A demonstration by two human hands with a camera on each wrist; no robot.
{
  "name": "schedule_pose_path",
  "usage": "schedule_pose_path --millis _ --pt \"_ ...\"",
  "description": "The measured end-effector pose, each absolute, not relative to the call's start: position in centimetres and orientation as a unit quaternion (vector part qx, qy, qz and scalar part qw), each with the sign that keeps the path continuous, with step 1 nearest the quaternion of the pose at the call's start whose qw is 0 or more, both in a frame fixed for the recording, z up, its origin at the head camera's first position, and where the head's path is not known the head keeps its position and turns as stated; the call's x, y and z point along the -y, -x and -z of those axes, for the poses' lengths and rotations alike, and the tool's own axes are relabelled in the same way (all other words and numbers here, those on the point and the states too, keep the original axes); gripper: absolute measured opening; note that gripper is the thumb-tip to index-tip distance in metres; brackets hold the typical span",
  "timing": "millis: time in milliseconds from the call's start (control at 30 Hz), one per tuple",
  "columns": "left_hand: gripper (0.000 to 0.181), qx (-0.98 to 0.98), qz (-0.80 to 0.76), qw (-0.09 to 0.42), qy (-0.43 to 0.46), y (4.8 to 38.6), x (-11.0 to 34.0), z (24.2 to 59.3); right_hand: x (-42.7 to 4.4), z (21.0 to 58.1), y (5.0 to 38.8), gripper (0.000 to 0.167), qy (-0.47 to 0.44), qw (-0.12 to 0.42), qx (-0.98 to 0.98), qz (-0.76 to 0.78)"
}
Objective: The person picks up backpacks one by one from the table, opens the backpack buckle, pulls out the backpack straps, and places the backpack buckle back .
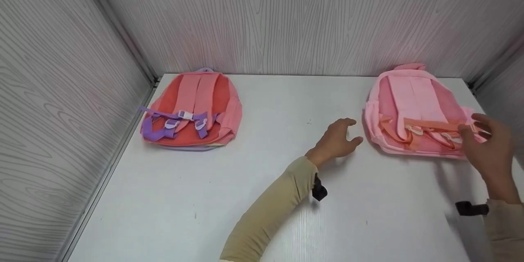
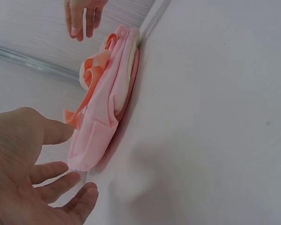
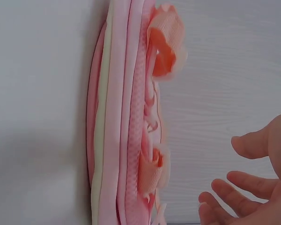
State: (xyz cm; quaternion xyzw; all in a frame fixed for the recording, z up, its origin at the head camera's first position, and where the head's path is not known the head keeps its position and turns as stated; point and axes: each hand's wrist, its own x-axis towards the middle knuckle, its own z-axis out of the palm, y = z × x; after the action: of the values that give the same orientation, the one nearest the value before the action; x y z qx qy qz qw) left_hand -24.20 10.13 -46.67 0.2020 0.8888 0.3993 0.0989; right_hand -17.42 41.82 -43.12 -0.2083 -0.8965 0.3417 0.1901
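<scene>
A light pink backpack (image 1: 417, 98) with orange straps lies on the right of the white table, its shoulder straps facing up. Just left of it is my left hand (image 1: 337, 137), fingers apart and loosely bent, holding nothing. My right hand (image 1: 491, 143) hovers by the bag's lower right corner, thumb and fingers spread. In the right wrist view a gap shows between that hand (image 3: 248, 183) and the orange strap (image 3: 152, 173). The left wrist view shows the pink bag (image 2: 100, 117) beyond my left hand's fingertips, apart from them.
A coral red backpack (image 1: 196, 102) with purple straps lies at the table's back left, straps up. Grey wood-grain panels (image 1: 262, 20) stand behind and along both sides of the white table (image 1: 163, 204). A black wrist device (image 1: 319, 188) sits at my left cuff.
</scene>
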Motion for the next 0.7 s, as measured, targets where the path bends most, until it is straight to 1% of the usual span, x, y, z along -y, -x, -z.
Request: schedule_pose_path --millis 100,200,300,533,700 --pt "0.054 -0.887 -0.403 0.090 -0.208 24.1 -8.7 46.3 -40.2 43.2 17.4 0.051 0.155 0.232 0.897 -0.344" --pt "0.054 -0.881 -0.415 0.080 -0.213 24.0 -7.0 46.0 -38.7 43.3 17.5 0.046 0.103 0.253 0.895 -0.352" --pt "0.055 -0.874 -0.428 0.072 -0.216 24.0 -5.2 45.8 -37.3 43.5 17.9 0.044 0.063 0.253 0.894 -0.365" --pt "0.056 -0.866 -0.449 0.068 -0.210 23.5 -2.6 45.5 -34.3 44.4 18.6 0.043 0.010 0.233 0.889 -0.395" --pt "0.055 -0.862 -0.459 0.060 -0.204 23.1 -1.0 45.1 -32.5 45.2 19.3 0.039 -0.047 0.243 0.869 -0.428"
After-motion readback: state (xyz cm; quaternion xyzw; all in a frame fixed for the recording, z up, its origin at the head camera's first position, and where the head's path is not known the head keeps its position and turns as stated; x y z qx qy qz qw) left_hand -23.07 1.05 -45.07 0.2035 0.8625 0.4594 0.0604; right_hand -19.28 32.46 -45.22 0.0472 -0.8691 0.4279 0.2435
